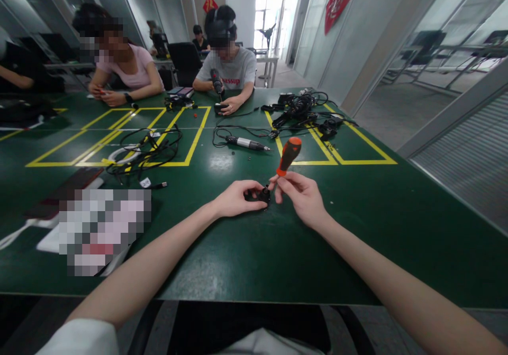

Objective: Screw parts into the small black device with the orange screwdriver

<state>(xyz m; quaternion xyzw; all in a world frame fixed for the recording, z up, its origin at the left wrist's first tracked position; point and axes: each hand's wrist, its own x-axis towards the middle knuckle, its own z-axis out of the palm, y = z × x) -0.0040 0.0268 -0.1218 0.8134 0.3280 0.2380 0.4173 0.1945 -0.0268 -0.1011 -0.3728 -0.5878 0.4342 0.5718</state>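
Observation:
My left hand (237,198) rests low over the green table, its thumb and fingers closed around a small black device part (264,196). What exactly the part is cannot be made out. Just to the right, my right hand (305,199) grips a screwdriver (290,155) near the base of its orange and dark handle. The handle points up and leans right, and the shaft runs down toward the black part. Fingers hide most of the shaft, so whether its tip touches the part is unclear.
Beyond my hands lies a silver-black pen-shaped electric tool (248,143) with a cord. Black cables are heaped at the back right (299,109) and coiled at left (146,151). A phone (63,191) lies left. Across the table (357,238), a person (228,61) holds a power screwdriver.

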